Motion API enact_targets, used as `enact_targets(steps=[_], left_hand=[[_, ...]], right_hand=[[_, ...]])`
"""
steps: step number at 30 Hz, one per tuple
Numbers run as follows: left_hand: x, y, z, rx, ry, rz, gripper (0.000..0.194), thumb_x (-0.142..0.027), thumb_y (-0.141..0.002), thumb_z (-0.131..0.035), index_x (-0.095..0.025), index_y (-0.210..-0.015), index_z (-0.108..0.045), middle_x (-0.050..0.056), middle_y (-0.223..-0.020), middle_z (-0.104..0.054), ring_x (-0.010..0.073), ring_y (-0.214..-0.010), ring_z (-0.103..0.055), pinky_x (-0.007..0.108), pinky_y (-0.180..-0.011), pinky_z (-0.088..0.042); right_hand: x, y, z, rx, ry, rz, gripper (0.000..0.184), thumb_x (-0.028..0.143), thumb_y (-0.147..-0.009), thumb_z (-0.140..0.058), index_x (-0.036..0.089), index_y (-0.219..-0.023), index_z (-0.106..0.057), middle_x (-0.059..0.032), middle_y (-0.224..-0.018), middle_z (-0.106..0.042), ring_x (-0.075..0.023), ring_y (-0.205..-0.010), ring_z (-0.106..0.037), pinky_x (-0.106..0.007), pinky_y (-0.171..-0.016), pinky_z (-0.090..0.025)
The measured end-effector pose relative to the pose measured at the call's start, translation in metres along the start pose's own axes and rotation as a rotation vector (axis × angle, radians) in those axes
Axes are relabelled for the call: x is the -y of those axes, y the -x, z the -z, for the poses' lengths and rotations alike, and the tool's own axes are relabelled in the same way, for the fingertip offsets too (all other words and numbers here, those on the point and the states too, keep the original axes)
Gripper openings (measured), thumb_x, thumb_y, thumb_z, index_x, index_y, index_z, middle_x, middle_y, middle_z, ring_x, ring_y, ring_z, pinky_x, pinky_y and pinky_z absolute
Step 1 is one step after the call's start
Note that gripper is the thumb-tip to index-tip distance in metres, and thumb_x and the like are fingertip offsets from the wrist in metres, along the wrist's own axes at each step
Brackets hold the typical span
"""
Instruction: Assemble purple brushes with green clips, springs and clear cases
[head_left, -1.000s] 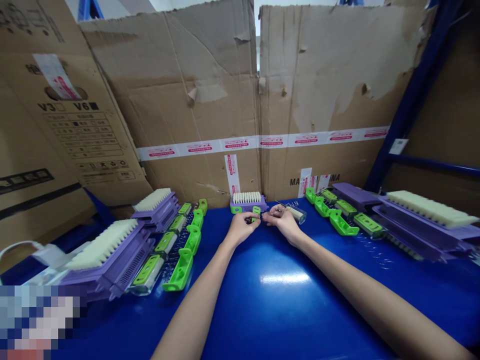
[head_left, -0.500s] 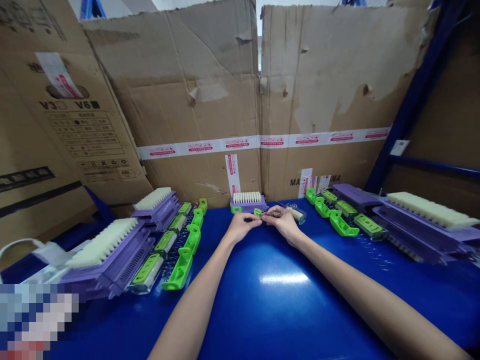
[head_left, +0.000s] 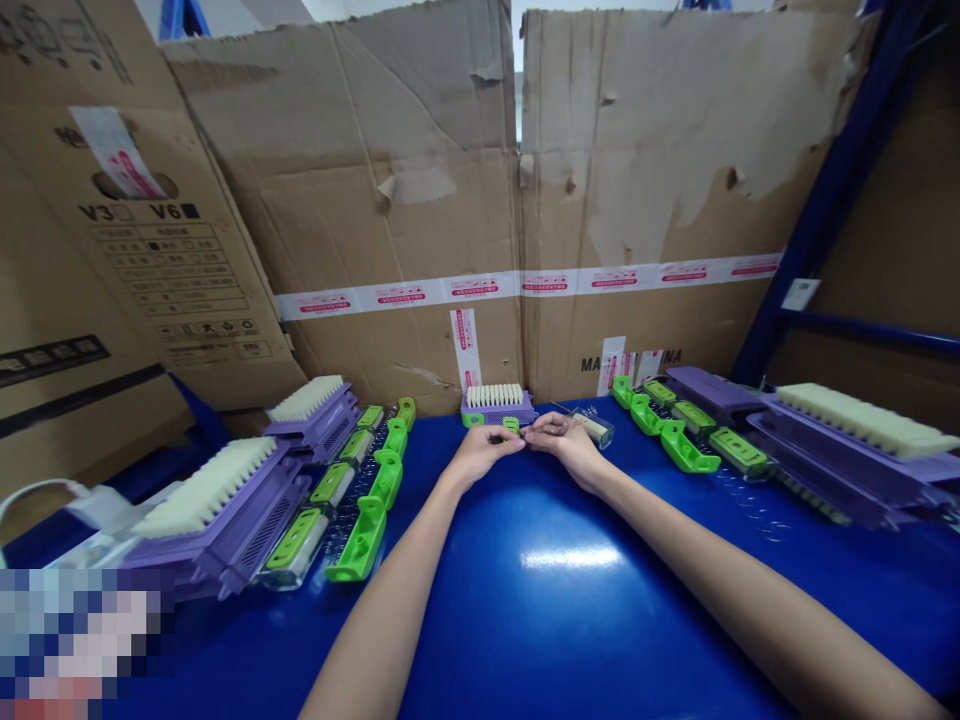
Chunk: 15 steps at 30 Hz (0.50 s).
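My left hand (head_left: pixel 480 456) is pinched closed on a small green part (head_left: pixel 511 424), mostly hidden by the fingers. Close beside it, fingertips nearly meeting, my right hand (head_left: pixel 574 446) is closed around thin wire coils that look like springs (head_left: pixel 555 426). Just behind both hands stands a purple brush head (head_left: pixel 498 405) with cream bristles facing up and a green piece at its lower left. A clear block with a cream insert (head_left: pixel 598 430) lies past the right hand. Small details between the fingertips are too fine to make out.
On the left, purple brush heads (head_left: pixel 217 510), green-topped clear blocks (head_left: pixel 296 545), springs and green brackets (head_left: pixel 361 540) stand in rows. Similar brackets (head_left: pixel 684 450), blocks (head_left: pixel 739 455) and brushes (head_left: pixel 862 430) sit right. Cardboard walls (head_left: pixel 397 220) rise behind the blue table (head_left: pixel 555 620).
The small green part has shifted slightly left and tilted, with less of it showing between my hands. My hands have barely moved; the surrounding parts stay put.
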<state>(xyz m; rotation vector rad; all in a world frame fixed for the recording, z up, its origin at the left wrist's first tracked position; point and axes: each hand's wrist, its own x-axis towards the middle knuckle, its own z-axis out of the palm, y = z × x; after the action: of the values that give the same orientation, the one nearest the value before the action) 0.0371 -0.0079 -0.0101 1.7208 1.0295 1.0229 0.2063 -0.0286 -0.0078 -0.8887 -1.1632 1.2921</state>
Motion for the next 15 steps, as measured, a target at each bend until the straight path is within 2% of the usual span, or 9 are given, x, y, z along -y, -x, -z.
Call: enact_targets(steps=[7,12,15], left_hand=[[-0.0016,0.0003,0.0017,-0.019,0.121,0.027,0.024,-0.038,-0.067,-0.067,-0.015,-0.074,-0.065,0.0,-0.075,-0.067,0.0136,-0.074,-0.059,0.026,-0.073,-0.042],[0.0049,-0.003,-0.0037,-0.062,0.123,-0.009,0.019,-0.031,-0.068,-0.068,-0.014,-0.069,-0.059,0.001,-0.07,-0.065,0.0124,-0.069,-0.059,0.025,-0.069,-0.043],[0.0077,-0.0031,-0.0067,-0.099,0.093,-0.032,0.02,-0.026,-0.068,-0.069,-0.014,-0.08,-0.06,0.0,-0.068,-0.065,0.0123,-0.064,-0.059,0.024,-0.064,-0.043]], right_hand=[[0.0016,0.0019,0.0006,0.036,-0.142,-0.084,0.04,0.027,-0.05,-0.084,0.018,-0.075,-0.054,-0.002,-0.079,-0.07,-0.0168,-0.077,-0.067,-0.029,-0.076,-0.049],[-0.0033,-0.0004,-0.0004,-0.022,-0.059,-0.032,0.041,0.03,-0.048,-0.084,0.018,-0.073,-0.055,-0.0026,-0.077,-0.07,-0.0171,-0.074,-0.066,-0.031,-0.073,-0.05],[-0.0067,-0.002,-0.0017,-0.059,-0.004,0.016,0.041,0.03,-0.045,-0.085,0.018,-0.071,-0.056,-0.0028,-0.077,-0.07,-0.0166,-0.072,-0.065,-0.031,-0.072,-0.05]])
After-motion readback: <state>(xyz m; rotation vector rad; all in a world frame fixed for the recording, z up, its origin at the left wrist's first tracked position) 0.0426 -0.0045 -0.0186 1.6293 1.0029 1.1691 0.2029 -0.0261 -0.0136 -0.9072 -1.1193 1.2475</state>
